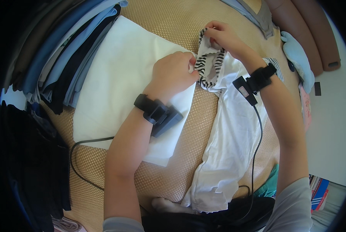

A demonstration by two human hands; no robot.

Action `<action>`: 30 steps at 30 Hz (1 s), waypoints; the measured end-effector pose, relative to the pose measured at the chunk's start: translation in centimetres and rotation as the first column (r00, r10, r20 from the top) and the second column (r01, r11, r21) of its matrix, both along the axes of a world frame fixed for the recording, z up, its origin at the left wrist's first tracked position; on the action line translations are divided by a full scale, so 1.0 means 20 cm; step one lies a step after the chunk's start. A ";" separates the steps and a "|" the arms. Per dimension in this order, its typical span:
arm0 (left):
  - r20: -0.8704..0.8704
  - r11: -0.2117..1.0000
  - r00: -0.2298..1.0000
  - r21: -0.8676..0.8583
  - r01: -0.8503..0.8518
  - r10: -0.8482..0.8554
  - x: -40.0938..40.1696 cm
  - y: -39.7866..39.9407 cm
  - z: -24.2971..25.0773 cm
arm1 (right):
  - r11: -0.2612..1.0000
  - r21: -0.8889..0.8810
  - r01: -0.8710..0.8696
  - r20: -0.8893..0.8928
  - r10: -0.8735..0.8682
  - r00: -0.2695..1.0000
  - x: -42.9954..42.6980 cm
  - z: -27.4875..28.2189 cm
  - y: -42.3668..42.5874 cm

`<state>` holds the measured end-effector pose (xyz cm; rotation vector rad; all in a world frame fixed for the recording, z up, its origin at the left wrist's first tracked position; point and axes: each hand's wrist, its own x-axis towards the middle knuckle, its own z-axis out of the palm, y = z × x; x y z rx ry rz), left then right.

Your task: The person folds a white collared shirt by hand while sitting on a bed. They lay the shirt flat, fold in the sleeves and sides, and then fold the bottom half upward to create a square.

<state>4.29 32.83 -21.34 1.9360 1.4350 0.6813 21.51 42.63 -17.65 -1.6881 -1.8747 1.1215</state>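
A white garment (231,121) with black-and-white striped trim lies lengthwise before me, its lower end near my lap. My right hand (220,33) pinches the striped trim (201,62) at its upper end and raises that part a little. My left hand (174,72) is closed at the left side of the same opening, thumb and forefinger together on the fabric; the other fingers are curled out of sight. Beneath my left wrist, a flat white sheet (112,87) is spread, its right edge close beside the garment. Each wrist wears a black strapped device with a cable.
The woven tan mat (173,179) bulges under everything. Folded clothes (71,58) stand in a row at the left, with dark clothes (36,162) below. A light-blue plush toy (299,59) and brown cushions (309,34) are at the right. Green fabric (268,182) lies by my right elbow.
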 end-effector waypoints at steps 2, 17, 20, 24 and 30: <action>0.044 1.000 0.999 0.021 0.004 -0.005 -0.01 -0.01 0.01 | 1.000 0.021 -0.004 -0.190 0.008 0.982 0.02 0.07 -0.06; 0.401 0.947 0.861 0.069 0.314 -0.315 0.06 -0.01 0.01 | 0.981 -0.030 0.191 -0.438 -0.184 0.880 0.17 0.07 -0.08; 0.421 0.962 0.866 0.091 0.256 -0.270 0.06 0.01 -0.02 | 0.984 -0.026 0.176 -0.423 -0.171 0.890 0.15 0.08 -0.08; 0.597 0.988 0.797 -0.051 0.147 -0.088 0.08 -0.01 -0.02 | 0.991 -0.078 0.105 -0.446 -0.129 0.886 0.19 0.13 -0.11; 0.343 0.998 0.937 0.041 0.049 -0.060 0.13 0.00 -0.07 | 0.985 -0.068 0.156 -0.428 -0.170 0.888 0.17 0.16 -0.13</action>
